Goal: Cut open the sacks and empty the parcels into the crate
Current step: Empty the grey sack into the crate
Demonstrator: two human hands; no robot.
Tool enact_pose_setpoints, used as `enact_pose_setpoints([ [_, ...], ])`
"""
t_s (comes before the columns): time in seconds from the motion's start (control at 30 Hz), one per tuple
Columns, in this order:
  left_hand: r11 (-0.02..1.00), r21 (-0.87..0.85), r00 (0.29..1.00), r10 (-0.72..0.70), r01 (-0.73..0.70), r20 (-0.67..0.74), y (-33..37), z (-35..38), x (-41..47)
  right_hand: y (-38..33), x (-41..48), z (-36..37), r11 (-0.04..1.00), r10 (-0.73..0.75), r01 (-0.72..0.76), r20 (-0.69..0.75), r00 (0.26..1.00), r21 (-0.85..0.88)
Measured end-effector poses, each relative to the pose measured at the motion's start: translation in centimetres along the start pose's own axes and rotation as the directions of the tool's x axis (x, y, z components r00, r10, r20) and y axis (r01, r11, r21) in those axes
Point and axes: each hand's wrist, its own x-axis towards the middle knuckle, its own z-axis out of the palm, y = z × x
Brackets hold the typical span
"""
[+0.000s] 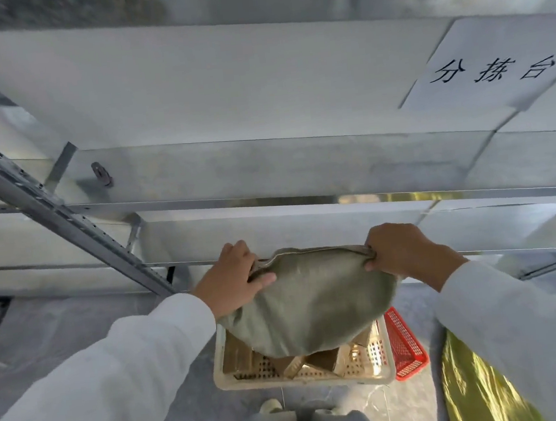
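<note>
fingers (370,252) on sack (312,298) — mouth down

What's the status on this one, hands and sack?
Left hand and right hand both gripping the grey-green sack by its top edge. Sack held over the cream crate, brown parcels inside. Red basket beside the crate, not obstructing.

Below my fingers (263,279) I see the grey floor (77,331) carrying a cream perforated plastic crate (303,379), a red mesh basket (405,344) touching its right side.
</note>
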Motion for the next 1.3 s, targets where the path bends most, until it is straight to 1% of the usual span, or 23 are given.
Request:
enact_pose_setpoints([
  [0.07, 0.988, -0.102, 0.986, -0.102, 0.116, 0.133, 0.3, 0.9, -0.4, -0.4, 0.2, 0.7, 0.980, -0.022, 0.033, -0.059, 0.998, 0.198],
  [0.13, 0.967, -0.125, 0.965, -0.199, 0.222, 0.172, 1.2, 2.7, -0.7, -0.7, 0.6, 0.8, 0.816, 0.047, -0.024, -0.025, 0.999, 0.577],
  [0.23, 0.895, -0.306, 0.942, -0.334, 0.323, 0.017, 2.5, 0.5, 1.0, -1.2, 1.3, 0.0, 0.456, 0.233, -0.187, 0.086, 0.969, 0.870],
  [0.33, 0.841, -0.521, 0.899, -0.332, 0.145, -0.285, 2.6, -5.3, 2.4, -0.3, -0.1, -3.1, 0.241, 0.480, 0.039, -0.155, 0.863, 0.970],
  [0.4, 0.836, -0.547, 0.846, -0.256, -0.049, -0.468, 2.5, -6.2, 1.7, -0.1, -1.7, -3.0, 0.390, 0.512, 0.323, -0.495, 0.702, 0.862],
  [0.43, 0.847, -0.529, 0.849, -0.238, -0.057, -0.472, 2.7, -5.4, 1.0, -0.9, -2.3, -1.7, 0.523, 0.464, 0.313, -0.573, 0.675, 0.793],
  [0.5, 0.977, -0.186, 0.986, -0.126, 0.104, -0.109, 3.2, -1.9, -0.1, -4.0, -3.1, 1.2, 0.707, 0.133, 0.253, -0.475, 0.870, 0.661],
  [0.53, 0.989, -0.049, 0.987, -0.138, 0.142, 0.079, 2.8, -0.2, -0.3, -5.2, -3.1, 2.6, 0.831, -0.136, 0.263, -0.279, 0.951, 0.490],
  [0.57, 0.973, -0.008, 0.967, -0.229, 0.231, 0.116, 2.6, -0.4, -0.4, -5.1, -2.4, 3.5, 0.876, -0.239, 0.300, -0.200, 0.950, 0.378],
  [0.6, 0.967, -0.055, 0.968, -0.249, 0.247, -0.034, 1.6, -0.7, 0.1, -4.4, -1.6, 3.0, 0.894, -0.186, 0.253, -0.208, 0.960, 0.370],
  [0.63, 0.936, -0.233, 0.921, -0.317, 0.265, -0.227, 1.0, -1.5, 0.6, -3.3, -0.9, 2.2, 0.863, -0.086, 0.274, -0.411, 0.908, 0.425],
  [0.7, 0.886, -0.360, 0.887, -0.391, 0.291, -0.245, 1.4, -1.4, 0.2, -2.5, -0.3, 2.8, 0.823, 0.077, 0.234, -0.510, 0.857, 0.518],
  [0.77, 0.948, -0.220, 0.971, -0.210, 0.230, 0.112, 2.7, -0.3, -1.7, -3.2, -1.3, 3.7, 0.847, -0.181, 0.328, -0.353, 0.918, 0.418],
  [0.83, 0.927, -0.253, 0.960, -0.278, 0.278, 0.035, 2.1, -0.7, -1.6, -4.0, -1.5, 3.5, 0.815, -0.374, 0.364, -0.070, 0.925, 0.451],
  [0.87, 0.864, -0.431, 0.923, -0.353, 0.260, -0.152, 1.1, -1.1, -1.0, -3.2, -0.9, 2.5, 0.845, -0.292, 0.310, -0.111, 0.950, 0.436],
  [0.9, 0.798, -0.555, 0.857, -0.440, 0.235, -0.269, 0.6, -1.5, -0.5, -2.2, -0.6, 1.8, 0.791, -0.104, 0.297, -0.361, 0.927, 0.535],
  [0.97, 0.828, -0.518, 0.911, -0.361, 0.215, -0.198, 1.9, -2.2, -0.9, -2.9, 0.2, 1.1, 0.705, 0.162, 0.276, -0.527, 0.834, 0.653],
  [1.03, 0.875, -0.444, 0.970, -0.239, 0.193, -0.049, 3.3, -1.7, -1.4, -4.6, -1.0, 1.1, 0.756, -0.081, 0.310, -0.389, 0.918, 0.576],
  [1.1, 0.813, -0.537, 0.858, -0.427, 0.225, -0.287, 2.3, -2.7, -0.2, -4.9, -1.2, 0.9, 0.727, -0.226, 0.296, -0.192, 0.955, 0.620],
  [1.13, 0.770, -0.600, 0.791, -0.500, 0.219, -0.354, 1.3, -2.8, 0.7, -4.3, -0.6, -0.1, 0.706, -0.116, 0.239, -0.224, 0.968, 0.667],
  [1.2, 0.857, -0.474, 0.942, -0.304, 0.204, -0.144, 1.8, -3.0, -0.3, -3.2, 0.5, -0.9, 0.491, 0.282, 0.273, -0.447, 0.849, 0.827],
  [1.23, 0.894, -0.404, 0.980, -0.190, 0.196, 0.055, 2.3, -2.4, -1.3, -3.5, 0.4, -1.2, 0.501, 0.289, 0.257, -0.439, 0.850, 0.827],
  [1.3, 0.918, -0.358, 0.982, -0.189, 0.173, -0.010, 2.1, -2.0, -2.1, -4.7, -0.7, 0.4, 0.673, -0.120, 0.266, -0.253, 0.960, 0.691],
])
